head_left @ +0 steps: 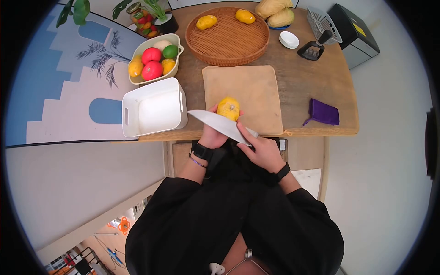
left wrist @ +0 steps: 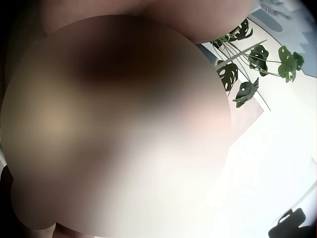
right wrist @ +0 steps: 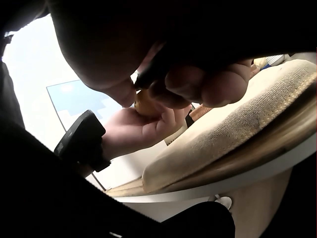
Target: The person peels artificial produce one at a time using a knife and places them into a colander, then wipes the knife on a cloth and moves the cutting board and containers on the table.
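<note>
My left hand (head_left: 212, 136) holds a rounded yellow fruit (head_left: 228, 108) over the near edge of a tan cutting board (head_left: 245, 85). A brownish scar on the fruit faces up. The right hand (head_left: 266, 153) grips a kitchen knife (head_left: 215, 122) with a broad steel blade. Pointing left, the blade lies across the fruit's near side in the head view and covers part of the left hand. Fingers of the right hand hide the handle. In the right wrist view, the yellow fruit (right wrist: 144, 104) shows partly between both hands. A large blur fills most of the left wrist view.
Left of the board are a white bin (head_left: 156, 110) and a cream basin (head_left: 133, 80) of fruit and vegetables. A round wicker tray (head_left: 227, 43) with two yellow fruits stands behind. To the right lie a purple pouch (head_left: 323, 112), a white bowl (head_left: 289, 40) and a black-handled tool (head_left: 314, 49).
</note>
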Action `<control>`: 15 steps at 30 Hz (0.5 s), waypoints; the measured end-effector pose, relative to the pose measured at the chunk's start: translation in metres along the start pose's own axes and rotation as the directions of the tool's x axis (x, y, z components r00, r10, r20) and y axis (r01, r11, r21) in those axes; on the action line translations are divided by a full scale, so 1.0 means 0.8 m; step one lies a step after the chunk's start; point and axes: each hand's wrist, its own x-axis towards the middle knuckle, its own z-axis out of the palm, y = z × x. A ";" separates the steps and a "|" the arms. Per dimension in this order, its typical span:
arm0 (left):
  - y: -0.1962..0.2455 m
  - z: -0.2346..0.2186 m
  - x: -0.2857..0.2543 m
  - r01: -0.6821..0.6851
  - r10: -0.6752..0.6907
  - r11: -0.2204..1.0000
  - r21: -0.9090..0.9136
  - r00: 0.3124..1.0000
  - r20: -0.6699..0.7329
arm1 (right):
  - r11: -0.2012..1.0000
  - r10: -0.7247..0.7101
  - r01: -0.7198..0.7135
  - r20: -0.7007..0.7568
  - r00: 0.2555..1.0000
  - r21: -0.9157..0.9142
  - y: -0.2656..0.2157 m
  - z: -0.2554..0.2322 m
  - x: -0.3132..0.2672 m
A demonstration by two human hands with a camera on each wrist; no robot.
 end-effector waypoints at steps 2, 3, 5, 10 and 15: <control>-0.001 -0.003 0.001 0.012 -0.011 0.999 -0.036 0.999 0.036 | 1.000 -0.007 0.007 -0.005 1.000 -0.016 0.000 0.005 0.000; -0.004 0.001 0.002 -0.026 0.027 1.000 0.017 0.998 -0.055 | 0.999 -0.014 0.014 -0.008 1.000 -0.029 0.001 0.008 -0.001; -0.009 0.014 -0.001 -0.058 0.068 0.996 0.073 0.987 -0.143 | 0.999 0.007 -0.008 -0.029 1.000 -0.035 0.002 0.013 0.000; -0.001 0.010 -0.010 0.020 -0.010 0.997 0.070 0.990 -0.143 | 0.959 0.185 -0.139 -0.178 0.966 0.245 0.028 0.016 0.019; 0.005 0.037 -0.017 0.081 -0.063 0.981 0.174 0.992 -0.108 | 0.877 0.455 -0.439 -0.045 0.889 0.198 0.039 -0.017 0.030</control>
